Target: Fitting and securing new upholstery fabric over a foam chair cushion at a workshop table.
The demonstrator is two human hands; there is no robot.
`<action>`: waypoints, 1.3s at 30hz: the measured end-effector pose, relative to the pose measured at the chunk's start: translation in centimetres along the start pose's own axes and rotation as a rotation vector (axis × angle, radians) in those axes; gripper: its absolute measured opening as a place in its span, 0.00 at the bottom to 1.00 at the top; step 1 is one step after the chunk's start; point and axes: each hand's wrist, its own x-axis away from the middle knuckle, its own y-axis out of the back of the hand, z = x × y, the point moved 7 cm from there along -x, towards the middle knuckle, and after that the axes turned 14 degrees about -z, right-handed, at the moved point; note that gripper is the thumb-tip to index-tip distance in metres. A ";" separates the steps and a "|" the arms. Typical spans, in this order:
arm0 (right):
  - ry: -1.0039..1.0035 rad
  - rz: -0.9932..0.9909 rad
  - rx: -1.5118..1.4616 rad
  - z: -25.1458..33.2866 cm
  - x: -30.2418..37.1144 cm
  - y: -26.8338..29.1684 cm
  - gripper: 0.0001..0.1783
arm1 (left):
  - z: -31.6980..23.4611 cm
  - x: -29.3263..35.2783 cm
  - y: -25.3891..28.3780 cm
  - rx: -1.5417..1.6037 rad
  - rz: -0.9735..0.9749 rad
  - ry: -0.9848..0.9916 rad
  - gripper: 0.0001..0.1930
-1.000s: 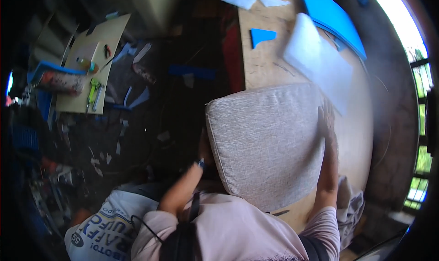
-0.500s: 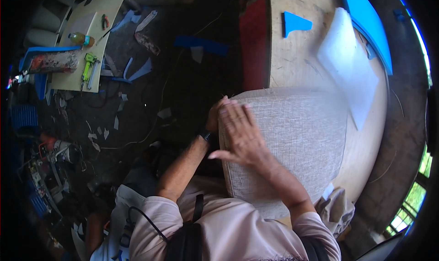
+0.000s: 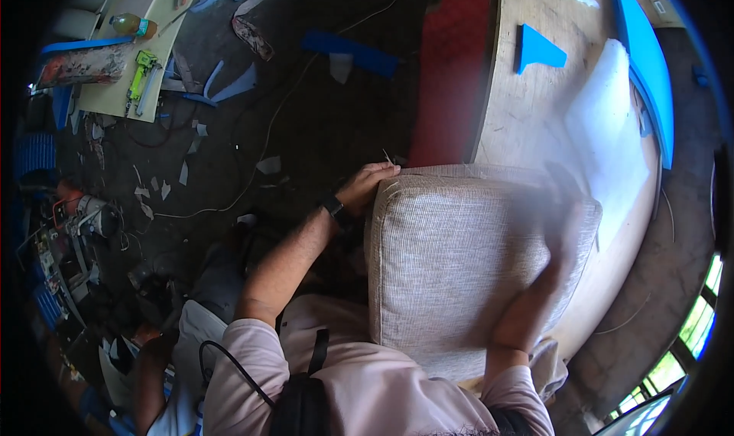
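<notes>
The biggest thing before me is the plywood worktable [image 3: 527, 123], running from the top of the frame down its right side. On its near end, in the lower centre of the frame, lies the beige woven box cushion [image 3: 451, 260], close against my body. Above and to the right of it spreads the white batting sheet [image 3: 608, 130], beside the curved blue foam panel [image 3: 646, 77] at upper right.

My right hand [image 3: 558, 214] is over the cushion's upper right part, so blurred that I can't tell whether its fingers are spread or closed, or whether it is touching the cloth. My left hand [image 3: 365, 188] is clamped on the cushion's upper left corner.

If I'm smoothing the cover, as I judge, I should keep that corner anchored, stroke outward with a flat palm, and let the seam run straight along the edge rather than twist. Pressing too hard could drag the weave askew.

Smallest is the notched blue foam offcut [image 3: 539, 50], toward the upper right.
</notes>
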 end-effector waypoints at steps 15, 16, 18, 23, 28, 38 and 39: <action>0.665 0.532 0.026 13.4 5.9 -10.8 0.64 | 3.4 -1.5 -4.3 0.368 -0.065 0.074 0.19; 0.710 0.535 0.041 14.5 6.2 -11.6 0.64 | 3.2 -1.6 -4.7 0.382 0.082 0.093 0.19; 0.736 0.566 -0.019 15.7 6.4 -12.1 0.59 | 2.9 -1.0 -3.6 -0.073 -0.051 -0.226 0.19; 0.673 0.381 -0.210 13.9 6.5 -7.4 0.47 | 0.5 -0.1 -3.0 -0.378 -0.225 -0.542 0.22; 0.435 0.273 0.433 5.5 5.7 -4.4 0.57 | 2.8 -1.8 -2.3 -0.325 -0.285 -0.085 0.16; 0.955 0.661 0.125 16.8 18.0 -10.2 0.47 | -0.3 -0.6 -5.1 0.313 0.028 0.176 0.23; 0.946 0.634 0.064 16.8 18.1 -10.2 0.46 | -1.0 -0.7 -5.2 0.189 0.033 0.173 0.23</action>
